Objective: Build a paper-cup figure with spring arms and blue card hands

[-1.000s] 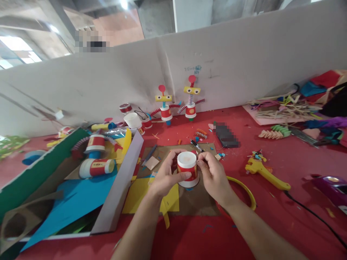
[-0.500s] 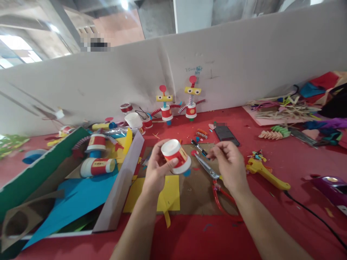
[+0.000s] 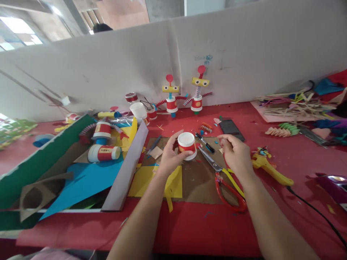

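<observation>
My left hand [image 3: 173, 157] is closed around a small paper cup [image 3: 186, 144] with a red band. The cup's white base faces up and its wider rim is down, over the brown cardboard sheet [image 3: 193, 193]. My right hand [image 3: 235, 153] has its fingers pinched together above the right side of the sheet. Anything between those fingertips is too small to make out. Scissors [image 3: 219, 173] with red and yellow at the handles lie between the hands, blades towards the cup. Just behind the blades rests a black pen [image 3: 205, 143].
Left stands a box [image 3: 123, 175] holding coloured paper and a cup figure. Two cup figures [image 3: 171, 104] stand by the white partition [image 3: 121, 65]. To the right lie a phone [image 3: 231, 130], a yellow glue gun [image 3: 272, 173] with its cable, and paper strips [image 3: 287, 106].
The cup has gone from tilted to nearly upright, base up, and moved slightly right in view. My right hand stays pinched, a little further right. The whole view has shifted.
</observation>
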The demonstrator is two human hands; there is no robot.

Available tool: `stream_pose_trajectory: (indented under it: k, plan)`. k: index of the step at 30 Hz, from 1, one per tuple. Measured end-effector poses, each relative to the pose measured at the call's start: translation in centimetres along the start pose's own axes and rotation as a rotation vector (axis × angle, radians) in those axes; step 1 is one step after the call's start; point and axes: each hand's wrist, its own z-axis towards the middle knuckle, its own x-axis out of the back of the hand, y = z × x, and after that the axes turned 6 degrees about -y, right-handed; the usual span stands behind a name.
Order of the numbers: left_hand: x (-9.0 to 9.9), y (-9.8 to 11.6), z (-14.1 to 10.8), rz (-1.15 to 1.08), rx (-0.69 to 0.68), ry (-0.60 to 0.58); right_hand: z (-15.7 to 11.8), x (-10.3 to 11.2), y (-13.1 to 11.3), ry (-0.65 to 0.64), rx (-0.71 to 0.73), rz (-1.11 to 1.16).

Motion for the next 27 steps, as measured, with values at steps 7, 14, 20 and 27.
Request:
stream_pose_trajectory:
  k: [7, 14, 20, 27]
  plan:
    - [-0.2, -0.7, 0.3, 0.012, -0.042, 0.015, 0.0, -0.4, 0.3, -0.062, 0.025, -0.125]
    - [-1.1, -0.8, 0.5, 0.023, -0.062, -0.005, -0.2, -0.7, -0.1, -0.043, 0.126, -0.158]
    - [-0.8, -0.6, 0.3, 0.029, -0.04, -0.015, -0.3, -0.6, -0.3, -0.063, 0.117, -0.131]
    - [0.3, -1.1, 0.4, -0.086, -0.129, 0.02, -0.3, -0.6, -0.2, -0.105, 0.085, -0.18]
